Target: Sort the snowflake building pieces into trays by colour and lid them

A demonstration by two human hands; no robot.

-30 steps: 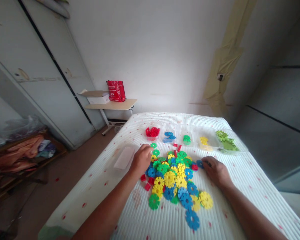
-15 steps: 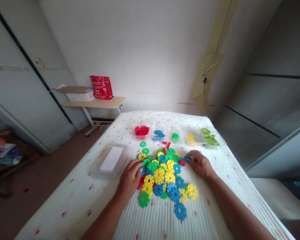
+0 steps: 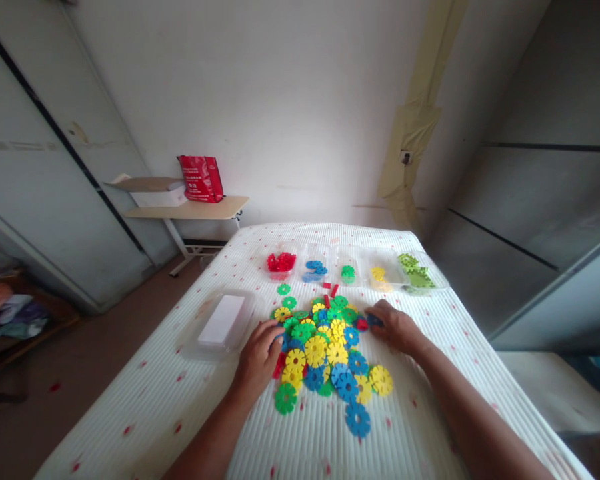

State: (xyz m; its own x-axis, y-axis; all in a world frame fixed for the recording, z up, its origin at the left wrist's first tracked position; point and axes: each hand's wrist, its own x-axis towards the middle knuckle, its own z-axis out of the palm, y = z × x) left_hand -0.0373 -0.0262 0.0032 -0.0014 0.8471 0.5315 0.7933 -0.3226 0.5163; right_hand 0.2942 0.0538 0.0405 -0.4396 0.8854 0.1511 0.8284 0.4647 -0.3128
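Note:
A heap of slotted plastic snowflake discs (image 3: 316, 351) in yellow, green and blue lies on the quilted cover, with a few red pieces among them. At the heap's left edge rests my left hand (image 3: 259, 352), its fingers loosely curved and the thumb apart, touching blue discs (image 3: 285, 341) without gripping any. On the right side, my right hand (image 3: 396, 328) has its fingers curled down over a blue snowflake disc (image 3: 374, 320), partly hidden by the fingertips. Just left of that disc sits a small red piece (image 3: 362, 324).
Along the back stand clear plastic boxes holding red pieces (image 3: 281, 263), blue discs (image 3: 316, 268), green discs (image 3: 348, 272), yellow discs (image 3: 378, 273) and light green pieces (image 3: 417, 272). A clear lid (image 3: 190, 343) with a white block (image 3: 222, 321) lies left.
My right hand's fingers have curled further over the blue disc. My left hand stays at the heap's edge. The whole view has shifted slightly.

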